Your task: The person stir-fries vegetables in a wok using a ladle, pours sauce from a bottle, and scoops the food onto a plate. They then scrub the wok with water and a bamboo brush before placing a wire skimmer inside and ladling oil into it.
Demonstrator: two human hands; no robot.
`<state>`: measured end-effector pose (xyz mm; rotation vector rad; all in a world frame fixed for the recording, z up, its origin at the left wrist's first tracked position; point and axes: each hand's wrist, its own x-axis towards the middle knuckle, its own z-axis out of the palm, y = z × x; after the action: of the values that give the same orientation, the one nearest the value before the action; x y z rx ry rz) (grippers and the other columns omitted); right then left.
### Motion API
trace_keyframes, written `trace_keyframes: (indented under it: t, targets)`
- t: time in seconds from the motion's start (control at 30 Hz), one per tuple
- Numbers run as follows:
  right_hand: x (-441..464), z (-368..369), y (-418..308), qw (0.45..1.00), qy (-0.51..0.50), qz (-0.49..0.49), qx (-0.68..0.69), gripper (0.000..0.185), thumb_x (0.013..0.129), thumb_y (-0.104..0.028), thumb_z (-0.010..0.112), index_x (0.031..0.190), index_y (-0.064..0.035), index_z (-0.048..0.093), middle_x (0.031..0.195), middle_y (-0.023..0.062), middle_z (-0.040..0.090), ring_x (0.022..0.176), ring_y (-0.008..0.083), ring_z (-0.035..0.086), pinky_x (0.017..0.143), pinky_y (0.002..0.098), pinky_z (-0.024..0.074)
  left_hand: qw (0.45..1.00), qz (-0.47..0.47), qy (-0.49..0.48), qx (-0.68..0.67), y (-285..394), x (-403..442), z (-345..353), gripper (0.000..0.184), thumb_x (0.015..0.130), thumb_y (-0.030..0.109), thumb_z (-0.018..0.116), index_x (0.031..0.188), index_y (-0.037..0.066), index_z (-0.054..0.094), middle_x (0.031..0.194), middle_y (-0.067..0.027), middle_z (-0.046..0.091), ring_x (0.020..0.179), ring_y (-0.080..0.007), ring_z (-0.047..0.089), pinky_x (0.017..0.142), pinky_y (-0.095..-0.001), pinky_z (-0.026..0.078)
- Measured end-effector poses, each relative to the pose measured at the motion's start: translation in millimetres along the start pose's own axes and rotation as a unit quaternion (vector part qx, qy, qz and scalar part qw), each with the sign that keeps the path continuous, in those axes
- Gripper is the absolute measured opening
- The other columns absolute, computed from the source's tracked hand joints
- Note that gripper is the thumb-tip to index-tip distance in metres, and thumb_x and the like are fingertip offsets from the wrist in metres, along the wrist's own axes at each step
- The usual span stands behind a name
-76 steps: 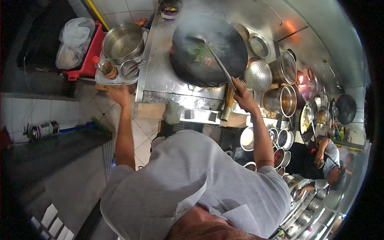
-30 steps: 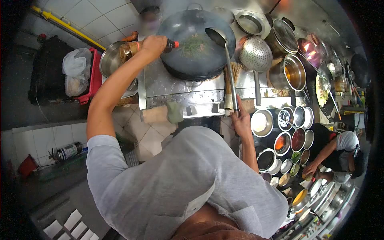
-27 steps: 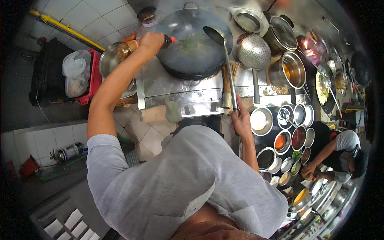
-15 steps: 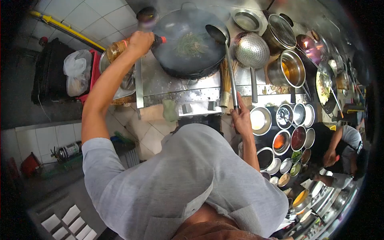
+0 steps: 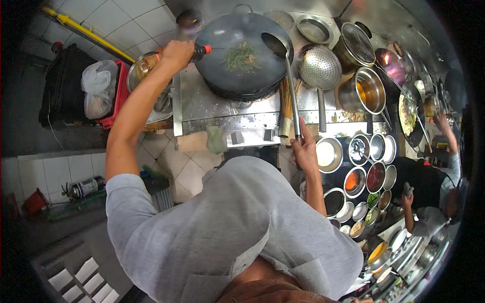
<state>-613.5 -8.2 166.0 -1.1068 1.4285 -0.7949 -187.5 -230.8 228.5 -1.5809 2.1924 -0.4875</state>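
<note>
My left hand [image 5: 179,54] is closed around a dark bottle [image 5: 198,53] with a red top. The bottle lies nearly level, its top pointing over the left side of a large black wok [image 5: 214,76], and a thin dark streak leaves it. Green stalks [image 5: 242,59] lie in a small heap inside the wok. In my right hand [image 5: 304,153] is the handle of a long metal ladle [image 5: 292,93]. The ladle's dark bowl rests over the wok's right part; whether it touches the wok I cannot tell.
Right of the wok are a bamboo brush [image 5: 286,113], a perforated strainer [image 5: 319,66] and a steel pot of amber liquid [image 5: 346,96]. Several seasoning bowls, including a white one [image 5: 327,154], stand by my right arm. A co-worker's arm [image 5: 444,129] reaches in at far right.
Steam over the wok has thinned, showing the green stalks more plainly. My hands keep their grips, almost unmoved. At the right, the co-worker has raised one arm toward the stove.
</note>
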Motion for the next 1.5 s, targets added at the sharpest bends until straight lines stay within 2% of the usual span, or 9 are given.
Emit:
trace_keyframes:
  t: [0.23,0.53,0.83,0.97,1.07,1.37,1.43,1.47,1.5]
  targets:
    - [2,12,5,1.0,0.002,0.016,-0.005,0.073,0.086,0.003,0.053,0.154,-0.0145,0.03,0.058,-0.0048,0.041,0.044,0.0063,0.041,0.042,0.0258,0.035,0.993,0.062,0.091,-0.03,6,-24,28,0.012,0.085,0.01,0.057,0.095,0.003,0.058,0.08,-0.0129,0.07,0.073,-0.029,0.071,0.061,-0.0395,0.056]
    - [3,35,2,1.0,0.013,0.01,0.01,0.071,0.089,0.004,0.051,0.154,-0.013,0.028,0.058,-0.0039,0.041,0.043,0.0073,0.042,0.039,0.0257,0.0362,0.958,-0.125,-0.05,-0.253,10,-60,45,0.06,0.068,0.032,0.083,0.11,0.001,0.054,0.098,-0.0177,0.069,0.091,-0.036,0.068,0.078,-0.0453,0.054]
    - [14,61,-5,1.0,0.018,-0.012,0.012,0.068,0.089,0.001,0.054,0.152,-0.0107,0.03,0.063,-0.0006,0.05,0.043,0.0069,0.041,0.037,0.0231,0.036,0.57,-0.517,0.355,-0.53,-12,-204,144,0.073,0.064,0.035,0.089,0.115,0.001,0.047,0.104,-0.02,0.064,0.095,-0.0365,0.065,0.083,-0.0452,0.051]
    - [19,76,-20,1.0,0.028,-0.002,-0.001,0.066,0.089,0.0,0.054,0.151,-0.0096,0.032,0.063,-0.0003,0.05,0.043,0.0067,0.041,0.037,0.0227,0.0363,0.511,-0.6,0.432,-0.438,-44,-231,224,0.075,0.064,0.025,0.089,0.118,0.0,0.042,0.11,-0.0182,0.058,0.098,-0.0287,0.061,0.088,-0.0406,0.048]
    - [22,86,-31,0.998,0.041,0.037,-0.017,0.067,0.09,0.0,0.051,0.152,-0.01,0.029,0.065,0.0007,0.052,0.045,0.0071,0.043,0.038,0.0226,0.037,0.492,-0.657,0.316,-0.475,-60,-235,275,0.075,0.064,0.021,0.089,0.118,0.0,0.04,0.108,-0.0163,0.056,0.098,-0.0278,0.059,0.09,-0.0411,0.047]
    - [74,87,-36,0.998,0.034,0.054,0.008,0.07,0.09,0.002,0.05,0.154,-0.0104,0.025,0.063,0.0003,0.048,0.045,0.0088,0.045,0.04,0.0254,0.0368,0.501,-0.614,0.35,-0.499,-47,-208,366,0.095,0.066,0.028,0.09,0.132,-0.007,0.032,0.129,-0.0244,0.049,0.119,-0.0371,0.053,0.1,-0.045,0.044]
    - [86,88,-23,0.999,0.021,0.037,-0.004,0.07,0.089,0.0,0.05,0.154,-0.0122,0.026,0.064,-0.0003,0.048,0.045,0.0077,0.043,0.038,0.0244,0.0386,0.529,-0.701,0.237,-0.416,-36,-216,357,0.098,0.067,0.031,0.09,0.133,-0.01,0.03,0.135,-0.0277,0.043,0.124,-0.0397,0.048,0.104,-0.0465,0.04]
    - [84,93,-27,0.999,0.009,0.034,-0.013,0.071,0.088,0.001,0.05,0.154,-0.0119,0.025,0.065,0.0,0.048,0.044,0.0079,0.042,0.038,0.0247,0.0387,0.547,-0.64,0.322,-0.433,-17,-232,384,0.093,0.07,0.033,0.087,0.131,-0.013,0.033,0.134,-0.0301,0.041,0.126,-0.0407,0.044,0.104,-0.0488,0.037]
    - [83,93,-30,0.999,-0.001,0.03,-0.02,0.072,0.087,0.002,0.049,0.154,-0.0116,0.025,0.066,0.0003,0.048,0.043,0.0081,0.042,0.038,0.0251,0.0387,0.633,-0.634,0.272,-0.351,15,-241,374,0.088,0.072,0.032,0.085,0.131,-0.011,0.036,0.131,-0.0287,0.044,0.122,-0.04,0.046,0.101,-0.0485,0.038]
